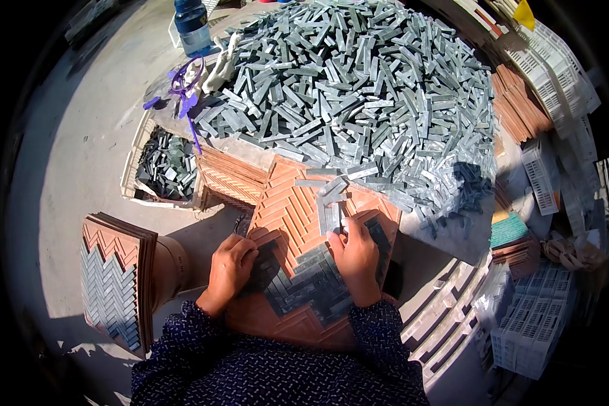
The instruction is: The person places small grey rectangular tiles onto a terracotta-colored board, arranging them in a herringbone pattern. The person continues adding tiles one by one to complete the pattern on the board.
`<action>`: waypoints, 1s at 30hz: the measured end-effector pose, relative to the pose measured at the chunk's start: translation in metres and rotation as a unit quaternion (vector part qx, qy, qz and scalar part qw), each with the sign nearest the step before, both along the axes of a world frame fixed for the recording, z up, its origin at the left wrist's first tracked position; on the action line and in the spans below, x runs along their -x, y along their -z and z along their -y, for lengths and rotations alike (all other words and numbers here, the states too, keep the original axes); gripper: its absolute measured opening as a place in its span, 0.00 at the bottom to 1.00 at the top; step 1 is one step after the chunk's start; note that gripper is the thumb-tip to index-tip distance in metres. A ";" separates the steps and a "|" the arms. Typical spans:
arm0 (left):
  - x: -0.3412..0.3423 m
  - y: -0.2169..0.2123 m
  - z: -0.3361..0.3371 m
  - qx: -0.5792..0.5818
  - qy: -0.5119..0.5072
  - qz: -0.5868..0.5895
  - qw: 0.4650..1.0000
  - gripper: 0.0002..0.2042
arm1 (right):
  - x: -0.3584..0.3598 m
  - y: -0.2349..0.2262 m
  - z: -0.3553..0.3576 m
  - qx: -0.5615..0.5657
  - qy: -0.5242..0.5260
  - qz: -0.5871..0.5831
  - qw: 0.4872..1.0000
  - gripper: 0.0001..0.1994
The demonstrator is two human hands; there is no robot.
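Observation:
An orange tray with herringbone slots [285, 211] lies in front of me, tilted. Dark grey stone strips [311, 287] fill a zigzag band across its nearer part. My right hand [356, 260] is over the tray's right side, thumb and fingers closed at a light grey stone strip [329, 216]. Several loose strips [333, 189] lie on the tray just beyond that hand. At the tray's left edge, my left hand [231, 269] is closed with its fingers curled; what they hold, if anything, is hidden.
A large heap of grey stone strips [358, 88] covers the table beyond the tray. To the left are a crate of stone pieces [166, 166] and a stack of orange trays [115, 284], its top one partly filled. A blue bottle [193, 30] stands far left; white crates [531, 325] stand right.

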State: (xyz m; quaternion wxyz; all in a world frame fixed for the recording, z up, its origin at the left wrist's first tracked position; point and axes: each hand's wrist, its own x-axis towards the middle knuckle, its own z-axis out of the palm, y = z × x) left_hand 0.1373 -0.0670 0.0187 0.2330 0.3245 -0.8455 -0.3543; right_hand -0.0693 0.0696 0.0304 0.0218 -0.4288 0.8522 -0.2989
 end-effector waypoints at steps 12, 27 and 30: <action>0.000 0.001 0.000 -0.019 0.004 -0.023 1.000 0.04 | -0.016 0.009 0.032 0.065 -0.049 0.096 0.992 0.19; -0.005 -0.001 0.000 -0.047 -0.001 -0.039 0.998 0.05 | -0.086 0.016 0.004 0.069 -0.205 -0.005 0.976 0.10; -0.006 0.000 -0.001 -0.055 -0.002 -0.040 0.998 0.05 | -0.087 0.007 0.004 0.092 -0.163 -0.015 0.982 0.10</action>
